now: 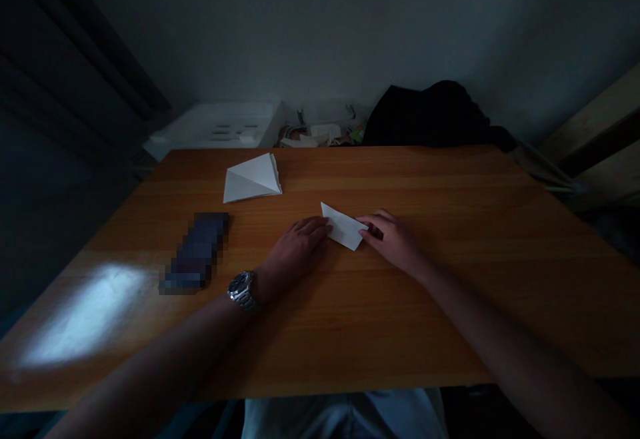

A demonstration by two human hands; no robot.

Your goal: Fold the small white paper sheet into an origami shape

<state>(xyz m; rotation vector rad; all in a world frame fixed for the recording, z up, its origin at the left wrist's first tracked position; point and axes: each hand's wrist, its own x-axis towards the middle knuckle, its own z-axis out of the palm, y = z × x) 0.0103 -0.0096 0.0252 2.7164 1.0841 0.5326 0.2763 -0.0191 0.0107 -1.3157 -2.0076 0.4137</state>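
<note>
A small piece of folded white paper [343, 227] lies at the middle of the wooden table, its upper left corner pointing away from me. My left hand [301, 242] has its fingertips closed on the paper's left edge; the thumb is mostly hidden. At the opposite end, my right hand [393, 236] pinches the right corner between thumb and fingers. A metal wristwatch [243, 290] sits on my left wrist. Farther back to the left rests a larger stack of folded white paper [254, 178], apart from both hands.
On the left of the wooden table [320, 332] lies a dark, pixelated flat object [197, 252], near a bright patch of light. Beyond the far edge are a white plastic tray [220, 122], a clear bin [325, 126] of small items and a black cloth heap [430, 116].
</note>
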